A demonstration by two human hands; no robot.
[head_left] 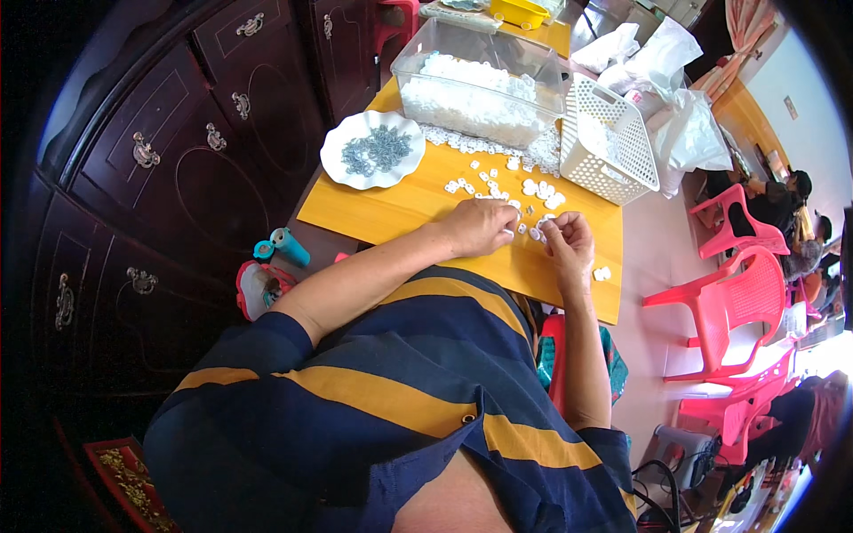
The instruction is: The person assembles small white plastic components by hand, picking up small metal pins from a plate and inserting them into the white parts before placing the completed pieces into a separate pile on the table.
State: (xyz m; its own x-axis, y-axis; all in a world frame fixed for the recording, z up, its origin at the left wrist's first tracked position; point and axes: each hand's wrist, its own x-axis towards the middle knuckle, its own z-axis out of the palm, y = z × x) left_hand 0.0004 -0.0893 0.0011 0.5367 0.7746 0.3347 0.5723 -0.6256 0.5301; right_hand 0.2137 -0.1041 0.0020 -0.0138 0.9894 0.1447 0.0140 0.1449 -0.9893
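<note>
Small white plastic pieces (494, 188) lie scattered over the yellow wooden table (373, 211). My left hand (482, 226) is low over the near part of the table, its fingers curled together. White bits show at those fingertips, but I cannot tell whether they are held or lie behind. Just to its right, my right hand (570, 243) is closed, thumb against fingers, with a small white plastic piece (546, 219) at the tips. A tiny grey metal part (530, 210) rests between the hands. Beyond the left hand stands a white scalloped plate (335, 160) heaped with small grey metal parts (378, 151).
A clear plastic bin (484, 127) of white pieces stands at the table's far side, beside a white perforated basket (624, 175). White bags (697, 133) are behind the basket. Dark cabinets (178, 178) line the left. Pink plastic chairs (733, 298) and people are off to the right.
</note>
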